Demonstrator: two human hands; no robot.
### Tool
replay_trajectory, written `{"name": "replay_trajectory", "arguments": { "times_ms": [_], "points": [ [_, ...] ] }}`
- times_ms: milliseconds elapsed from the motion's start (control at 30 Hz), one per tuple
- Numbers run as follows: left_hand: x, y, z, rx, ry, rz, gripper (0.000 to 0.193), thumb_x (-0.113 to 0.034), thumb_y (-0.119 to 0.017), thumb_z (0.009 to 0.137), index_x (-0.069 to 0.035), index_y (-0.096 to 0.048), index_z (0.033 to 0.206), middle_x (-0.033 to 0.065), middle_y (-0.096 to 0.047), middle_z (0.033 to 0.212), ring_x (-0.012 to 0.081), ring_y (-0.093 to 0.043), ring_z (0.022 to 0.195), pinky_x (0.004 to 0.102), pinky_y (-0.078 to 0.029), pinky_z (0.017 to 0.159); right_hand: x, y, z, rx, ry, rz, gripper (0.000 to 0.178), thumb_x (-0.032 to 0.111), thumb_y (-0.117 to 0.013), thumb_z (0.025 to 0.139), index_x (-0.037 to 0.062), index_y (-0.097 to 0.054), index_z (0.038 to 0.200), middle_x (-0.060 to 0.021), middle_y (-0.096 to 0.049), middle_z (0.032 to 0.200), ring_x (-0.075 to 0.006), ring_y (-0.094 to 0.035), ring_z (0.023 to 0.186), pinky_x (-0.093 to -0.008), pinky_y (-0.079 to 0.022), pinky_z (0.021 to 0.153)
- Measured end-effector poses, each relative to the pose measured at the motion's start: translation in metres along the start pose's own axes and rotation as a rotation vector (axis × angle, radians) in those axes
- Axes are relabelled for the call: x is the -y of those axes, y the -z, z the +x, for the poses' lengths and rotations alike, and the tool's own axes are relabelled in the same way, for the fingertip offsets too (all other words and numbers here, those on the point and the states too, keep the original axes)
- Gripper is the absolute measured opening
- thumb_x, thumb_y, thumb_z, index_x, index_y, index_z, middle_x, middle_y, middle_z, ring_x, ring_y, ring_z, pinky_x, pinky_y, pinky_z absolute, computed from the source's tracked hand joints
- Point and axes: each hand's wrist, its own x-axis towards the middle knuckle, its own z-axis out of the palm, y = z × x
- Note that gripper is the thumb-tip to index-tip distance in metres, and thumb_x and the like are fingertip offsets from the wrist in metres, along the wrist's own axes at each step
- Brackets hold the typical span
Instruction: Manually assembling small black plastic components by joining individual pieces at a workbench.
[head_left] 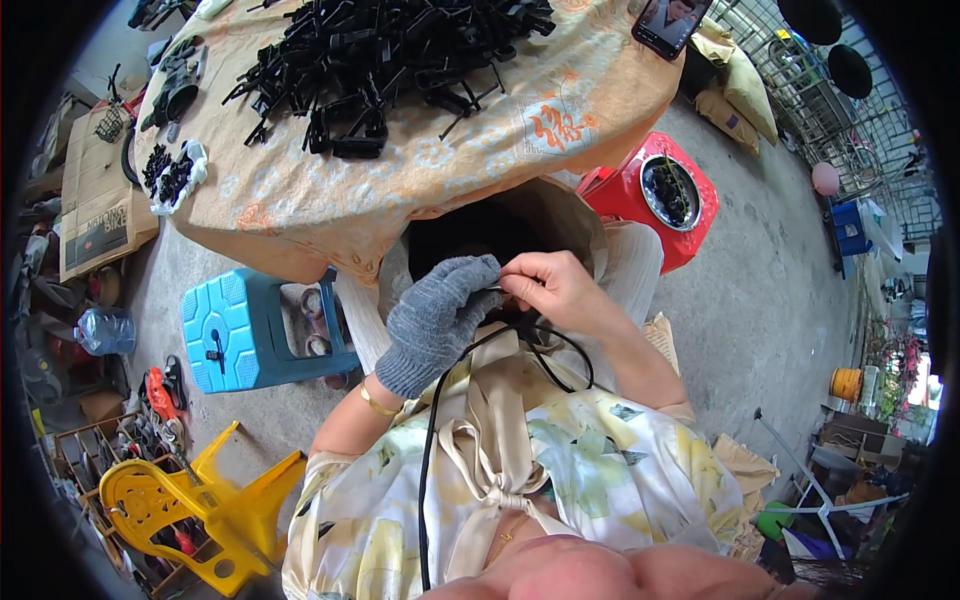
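Note:
My left hand [437, 318], in a grey knitted glove, meets my bare right hand [560, 290] in front of my lap. Thumb and fingers of both are pinched together around something small, mostly hidden by the fingertips. Just beyond them a wide sack or bin [580, 222] gapes between my knees, its inside dark. A heap of black plastic clip-like parts [390, 60] lies on the table above, out of reach of both hands at this moment. A black cord [432, 450] runs down my front beside the hands.
A patterned cloth covers the table [350, 200]; a phone [668, 25] lies at its right edge. On the left are a blue stool [228, 335] with a small black part on top and a tipped yellow chair [215, 505]. To the right stands a red stool [690, 215] bearing a round container.

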Motion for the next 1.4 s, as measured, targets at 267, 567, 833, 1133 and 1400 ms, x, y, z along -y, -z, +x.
{"name": "replay_trajectory", "arguments": {
  "times_ms": [267,567,833,1133,1400],
  "points": [
    [0.017,-0.02,0.005,-0.037,0.172,-0.04,0.045,0.003,-0.06,0.073,-0.002,-0.049,0.116,0.0167,-0.05,0.119,0.0311,-0.051,0.107,0.034,-0.043,0.09,0.061,0.025,0.078,-0.523,0.567,-0.729,0.021,0.011,-0.06,0.076,0.0068,-0.062,0.097,-0.009,-0.06,0.069,-0.0196,-0.058,0.06,-0.0298,-0.046,0.057],
    [0.019,-0.012,-0.005,-0.035,0.159,0.102,0.055,-0.006,-0.064,0.074,-0.002,-0.043,0.124,0.0167,-0.045,0.126,0.0329,-0.046,0.114,0.036,-0.038,0.096,0.069,0.039,0.122,-0.42,0.569,-1.274,0.009,0.015,-0.057,0.076,0.0104,-0.06,0.083,-0.0087,-0.06,0.076,-0.0289,-0.06,0.069,-0.0383,-0.049,0.062],
    [0.016,-0.017,-0.003,0.031,0.275,-0.427,0.051,-0.011,-0.063,0.081,0.0,-0.041,0.127,0.0129,-0.045,0.129,0.0225,-0.046,0.116,0.0334,-0.039,0.096,0.061,0.054,0.13,-0.355,0.58,-1.19,0.01,0.017,-0.057,0.077,0.0074,-0.057,0.081,-0.0097,-0.06,0.074,-0.0286,-0.06,0.07,-0.0373,-0.048,0.061],
    [0.006,-0.011,-0.002,0.06,0.376,-0.564,0.05,-0.002,-0.059,0.082,0.0,-0.039,0.128,0.0125,-0.044,0.13,0.0209,-0.044,0.118,0.0313,-0.038,0.097,0.08,0.037,0.125,-0.315,0.431,-1.07,0.035,0.036,-0.063,0.073,0.0049,-0.061,0.089,-0.0148,-0.063,0.079,-0.0304,-0.061,0.078,-0.0398,-0.048,0.07],
    [0.005,-0.011,-0.005,0.046,0.367,-0.583,0.049,-0.002,-0.059,0.082,-0.001,-0.04,0.127,0.012,-0.045,0.128,0.0203,-0.046,0.116,0.031,-0.04,0.096,0.08,0.037,0.117,-0.325,0.502,-1.056,0.035,0.039,-0.065,0.072,0.0071,-0.061,0.086,-0.0113,-0.062,0.079,-0.0285,-0.061,0.078,-0.0392,-0.048,0.067]
  ]
}}
